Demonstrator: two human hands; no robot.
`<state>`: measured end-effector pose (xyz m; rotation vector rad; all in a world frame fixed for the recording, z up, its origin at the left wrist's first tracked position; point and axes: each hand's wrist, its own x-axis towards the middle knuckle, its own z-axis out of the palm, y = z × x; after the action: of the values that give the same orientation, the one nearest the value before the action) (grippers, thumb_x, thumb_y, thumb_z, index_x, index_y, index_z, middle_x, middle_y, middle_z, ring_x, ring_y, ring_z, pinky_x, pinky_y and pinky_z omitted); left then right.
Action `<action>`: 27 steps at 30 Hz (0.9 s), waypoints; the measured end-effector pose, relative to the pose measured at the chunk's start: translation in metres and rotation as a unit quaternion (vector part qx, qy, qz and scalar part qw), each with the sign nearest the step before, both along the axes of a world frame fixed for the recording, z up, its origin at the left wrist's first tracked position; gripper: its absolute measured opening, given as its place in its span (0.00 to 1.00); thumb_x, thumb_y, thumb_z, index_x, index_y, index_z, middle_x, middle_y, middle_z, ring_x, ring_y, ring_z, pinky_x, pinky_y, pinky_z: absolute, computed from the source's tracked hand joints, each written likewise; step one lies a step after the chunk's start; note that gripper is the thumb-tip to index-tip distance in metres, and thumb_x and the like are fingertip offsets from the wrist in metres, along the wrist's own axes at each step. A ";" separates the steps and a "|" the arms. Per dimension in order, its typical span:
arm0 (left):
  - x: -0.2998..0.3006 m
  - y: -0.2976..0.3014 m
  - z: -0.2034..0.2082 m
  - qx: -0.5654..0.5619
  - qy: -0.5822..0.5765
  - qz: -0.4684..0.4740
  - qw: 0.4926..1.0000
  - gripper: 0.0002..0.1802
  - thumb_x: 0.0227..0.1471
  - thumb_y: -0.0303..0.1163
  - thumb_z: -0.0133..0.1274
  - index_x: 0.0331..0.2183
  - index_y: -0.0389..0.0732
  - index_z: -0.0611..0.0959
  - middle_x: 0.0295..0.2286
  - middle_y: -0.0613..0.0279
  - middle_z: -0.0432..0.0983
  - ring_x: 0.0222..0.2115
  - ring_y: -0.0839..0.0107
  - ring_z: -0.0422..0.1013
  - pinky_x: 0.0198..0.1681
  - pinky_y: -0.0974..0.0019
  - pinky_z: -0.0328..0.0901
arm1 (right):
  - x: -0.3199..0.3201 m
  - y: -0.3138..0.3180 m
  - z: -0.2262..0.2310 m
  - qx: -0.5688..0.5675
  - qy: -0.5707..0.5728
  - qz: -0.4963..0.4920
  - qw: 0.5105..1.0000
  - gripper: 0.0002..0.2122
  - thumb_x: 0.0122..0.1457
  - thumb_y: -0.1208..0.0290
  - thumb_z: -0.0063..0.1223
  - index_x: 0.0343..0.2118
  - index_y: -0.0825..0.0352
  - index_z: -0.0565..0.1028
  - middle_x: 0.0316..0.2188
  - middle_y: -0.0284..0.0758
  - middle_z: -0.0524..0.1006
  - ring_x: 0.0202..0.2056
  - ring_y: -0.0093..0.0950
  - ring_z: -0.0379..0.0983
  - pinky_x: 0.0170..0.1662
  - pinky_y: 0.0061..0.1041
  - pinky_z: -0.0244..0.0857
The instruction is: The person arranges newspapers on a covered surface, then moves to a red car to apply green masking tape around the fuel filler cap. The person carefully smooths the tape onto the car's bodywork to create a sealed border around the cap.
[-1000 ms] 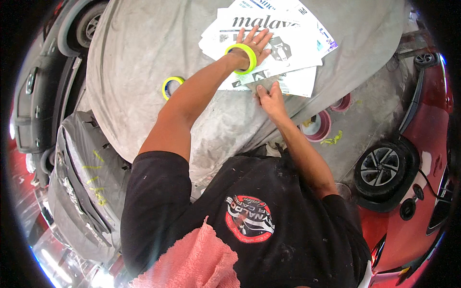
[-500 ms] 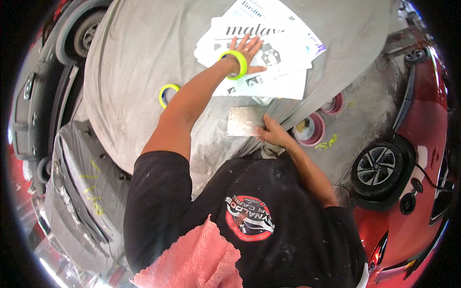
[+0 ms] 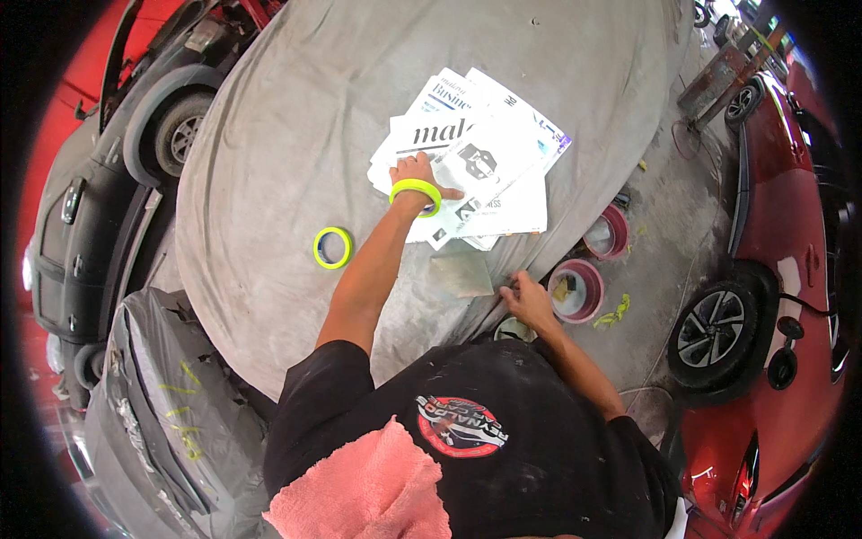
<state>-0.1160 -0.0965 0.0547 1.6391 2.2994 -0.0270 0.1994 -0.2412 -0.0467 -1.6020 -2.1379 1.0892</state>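
Several newspaper sheets (image 3: pixel 525 211) lie fanned out on a grey cloth cover (image 3: pixel 269 135). My left hand (image 3: pixel 413 171) is on the stack, fingers drawn in on the top sheet and thumb out to the right. Around that wrist hangs a yellow-green roll of masking tape (image 3: pixel 416 196). A second tape roll (image 3: pixel 332 247) rests on the cover, left of my forearm. Below the papers lies a thin, flat grey plate (image 3: pixel 462 274). Just right of its edge, my right hand (image 3: pixel 532 302) is apart from it, fingers loosely bent and seemingly holding nothing.
Two pink pails (image 3: pixel 577 290) stand on the floor to the right, beside yellow-green scraps (image 3: pixel 614 310). Farther right is a red car (image 3: pixel 790 234). A dark vehicle (image 3: pixel 81 225) stands at left, with a cloth-draped part (image 3: pixel 180 395) below it. A pink towel (image 3: pixel 368 481) hangs over my front.
My right hand has let go of the plate, which now lies on the cover. My left hand has gone from flat to drawn-in fingers, and the top newspaper sheet has shifted. The view has moved.
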 end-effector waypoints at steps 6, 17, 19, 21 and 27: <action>-0.002 -0.007 -0.034 0.084 -0.110 0.070 0.988 0.69 0.24 0.57 0.79 0.60 0.31 0.61 0.59 0.36 0.65 0.59 0.46 0.66 0.62 0.44 0.61 | 0.022 0.010 -0.008 0.085 0.021 -0.065 0.994 0.19 0.59 0.60 0.61 0.45 0.70 0.73 0.36 0.47 0.78 0.36 0.44 0.76 0.43 0.42 0.69; -0.151 -0.134 -0.099 0.329 -0.398 0.414 0.750 0.28 0.60 0.47 0.58 0.51 0.34 0.77 0.35 0.54 0.80 0.34 0.62 0.75 0.38 0.58 0.71 | 0.048 0.062 -0.006 0.054 0.057 -0.129 0.989 0.20 0.61 0.59 0.60 0.46 0.73 0.74 0.45 0.50 0.79 0.44 0.46 0.77 0.47 0.40 0.69; -0.201 -0.179 -0.118 0.349 -0.486 0.456 0.659 0.20 0.64 0.40 0.53 0.50 0.35 0.75 0.28 0.61 0.75 0.24 0.73 0.69 0.24 0.64 0.66 | 0.042 0.077 0.013 0.100 0.050 -0.132 0.985 0.21 0.61 0.59 0.59 0.47 0.73 0.73 0.45 0.51 0.79 0.45 0.47 0.76 0.48 0.41 0.69; -0.230 -0.214 -0.146 0.380 -0.373 0.492 0.689 0.23 0.66 0.43 0.50 0.52 0.34 0.74 0.27 0.60 0.77 0.23 0.70 0.71 0.27 0.60 0.69 | 0.030 0.100 0.016 0.154 0.052 -0.136 0.977 0.23 0.61 0.58 0.59 0.49 0.74 0.73 0.45 0.52 0.78 0.45 0.48 0.76 0.49 0.42 0.68; -0.182 -0.201 -0.123 0.228 -0.027 0.454 0.861 0.33 0.56 0.47 0.59 0.55 0.34 0.72 0.40 0.41 0.81 0.41 0.45 0.78 0.44 0.48 0.72 | 0.002 0.154 0.019 0.171 -0.010 -0.148 0.974 0.29 0.57 0.55 0.63 0.53 0.76 0.72 0.43 0.52 0.79 0.44 0.47 0.78 0.50 0.42 0.69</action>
<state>-0.2979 -0.2971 -0.0688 0.5070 2.9270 0.8073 0.2010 -0.0870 -0.0273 -1.6916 -1.8885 0.5786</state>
